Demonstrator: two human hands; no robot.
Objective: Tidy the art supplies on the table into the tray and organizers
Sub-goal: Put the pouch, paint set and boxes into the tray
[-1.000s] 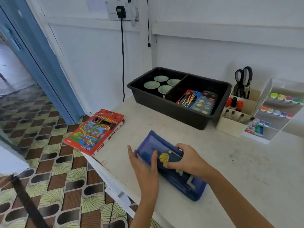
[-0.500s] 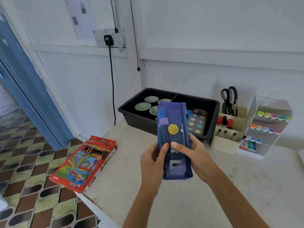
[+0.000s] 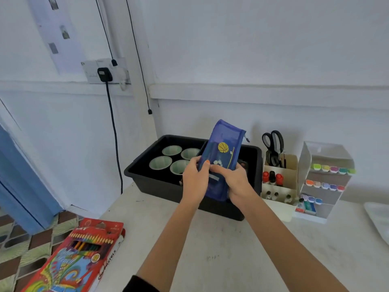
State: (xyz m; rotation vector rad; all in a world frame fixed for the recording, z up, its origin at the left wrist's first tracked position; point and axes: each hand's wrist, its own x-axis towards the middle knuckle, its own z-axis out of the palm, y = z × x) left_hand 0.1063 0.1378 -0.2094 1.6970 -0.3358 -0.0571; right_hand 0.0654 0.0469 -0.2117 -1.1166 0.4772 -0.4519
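**Pouch up and over the tray**

Head view: both hands hold the blue mesh zip pouch with a yellow basketball print [image 3: 221, 157] upright above the black plastic tray [image 3: 147, 178] at twelve o'clock. The left hand [image 3: 194, 180] has its fingers curled round the pouch's left edge; the right hand [image 3: 235, 182] grips its lower right side. A second ago the pouch lay flat on the white worktop [image 3: 231, 249]. Now it is lifted clear, so I reckon it goes into the tray's right compartment next. The red cardboard box of coloured pencils [image 3: 77, 256] waits at eight o'clock.

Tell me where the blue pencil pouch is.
Centre of the head view: the left hand and right hand hold the blue pencil pouch on end over the black tray, left of the scissors.
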